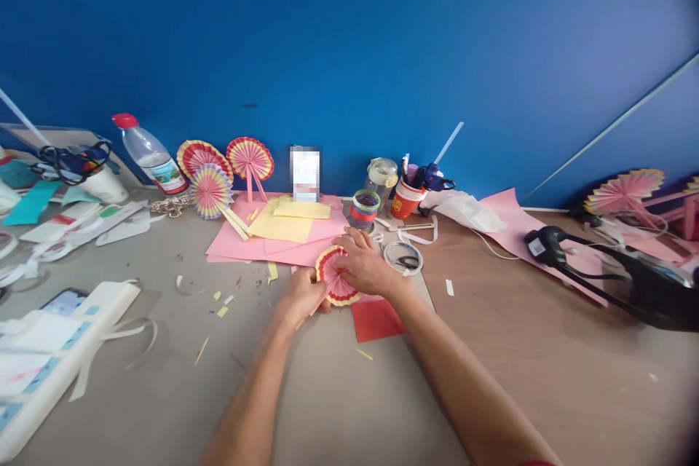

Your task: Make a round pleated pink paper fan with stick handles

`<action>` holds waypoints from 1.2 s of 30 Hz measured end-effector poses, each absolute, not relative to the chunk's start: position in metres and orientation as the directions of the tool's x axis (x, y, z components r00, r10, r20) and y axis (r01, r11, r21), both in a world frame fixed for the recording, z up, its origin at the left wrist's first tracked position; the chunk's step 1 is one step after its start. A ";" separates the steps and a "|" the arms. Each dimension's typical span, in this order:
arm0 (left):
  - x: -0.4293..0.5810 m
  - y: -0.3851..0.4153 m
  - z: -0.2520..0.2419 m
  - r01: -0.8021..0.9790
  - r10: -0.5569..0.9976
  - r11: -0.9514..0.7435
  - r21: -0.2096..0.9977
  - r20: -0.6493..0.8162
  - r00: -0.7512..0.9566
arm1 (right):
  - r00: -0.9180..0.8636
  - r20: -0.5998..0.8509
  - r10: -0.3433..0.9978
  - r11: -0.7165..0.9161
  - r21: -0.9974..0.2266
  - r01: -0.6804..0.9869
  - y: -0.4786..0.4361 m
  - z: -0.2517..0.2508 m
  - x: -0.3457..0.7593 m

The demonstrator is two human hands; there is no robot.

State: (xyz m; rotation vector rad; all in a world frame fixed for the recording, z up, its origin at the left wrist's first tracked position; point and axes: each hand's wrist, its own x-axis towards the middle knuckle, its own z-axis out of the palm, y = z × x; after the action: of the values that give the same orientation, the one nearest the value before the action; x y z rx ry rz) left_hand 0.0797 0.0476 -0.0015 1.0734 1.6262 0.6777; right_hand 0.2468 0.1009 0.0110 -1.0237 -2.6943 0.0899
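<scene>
A round pleated paper fan [343, 291], red and pink with a yellow rim, stands between my hands above the front edge of the pink paper. Closed at its lower left edge, my left hand [303, 296] pinches the fan. My right hand [367, 267] grips it from the upper right, fingers bent over the pleats and covering part of them. Just below the right wrist lies a red paper sheet [378, 322]. Behind the hands, yellow paper [295, 227] rests on larger pink sheets [229, 244].
Finished paper fans [250, 159] lean near the blue wall beside a bottle [156, 160]. A phone [306, 173] stands upright behind the paper. To the right are a tape roll [387, 256], a red cup [405, 202] and a black headset-like device [628, 284]. A white box [103, 306] sits left.
</scene>
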 end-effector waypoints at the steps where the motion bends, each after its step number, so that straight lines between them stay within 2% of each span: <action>1: 0.080 0.048 -0.001 0.310 0.894 0.443 0.841 -0.443 -0.074 | -0.718 0.217 0.661 0.750 -0.153 0.644 0.101 0.011 0.247; 15: 0.079 0.045 0.006 0.268 0.890 0.453 0.850 -0.446 -0.091 | -0.683 0.237 0.691 0.723 -0.237 0.649 0.101 0.009 0.244; 18: 0.077 0.046 0.001 0.222 0.910 0.413 0.883 -0.406 -0.079 | -0.670 0.233 0.705 0.704 -0.336 0.625 0.105 0.012 0.249; 20: 0.076 0.048 0.000 0.186 0.929 0.371 0.910 -0.363 -0.076 | -0.605 0.305 0.736 0.674 -0.424 0.606 0.109 0.017 0.255; 23: 0.076 0.050 0.004 0.075 0.962 0.262 0.962 -0.254 -0.095 | -0.327 0.496 0.805 0.586 -0.576 0.570 0.117 0.024 0.263; 26: 0.077 0.049 0.012 -0.035 0.975 0.143 0.989 -0.147 -0.164 | -0.045 0.511 0.858 0.479 -0.767 0.428 0.121 0.030 0.264; 28: 0.078 0.048 0.016 -0.079 0.972 0.090 0.993 -0.105 -0.208 | 0.055 0.400 0.915 0.376 -0.895 0.240 0.119 0.034 0.261; 30: 0.080 0.047 0.019 -0.162 0.968 0.037 0.986 -0.076 -0.240 | 0.091 0.252 0.963 0.253 -0.968 0.005 0.114 0.038 0.254; 33: 0.084 0.046 0.021 -0.341 0.963 -0.039 0.939 -0.056 -0.265 | -0.058 0.104 0.993 0.084 -0.957 -0.277 0.103 0.044 0.240; 36: 0.087 0.046 0.024 -0.457 0.959 -0.068 0.887 -0.068 -0.276 | -0.262 0.073 0.962 -0.040 -0.914 -0.404 0.089 0.046 0.223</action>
State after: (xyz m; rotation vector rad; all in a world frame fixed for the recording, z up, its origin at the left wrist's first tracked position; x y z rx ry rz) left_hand 0.0871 0.0459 0.0237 0.6925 1.0356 1.6032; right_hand 0.2229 0.0895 0.0464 -0.7373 -1.0854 1.5610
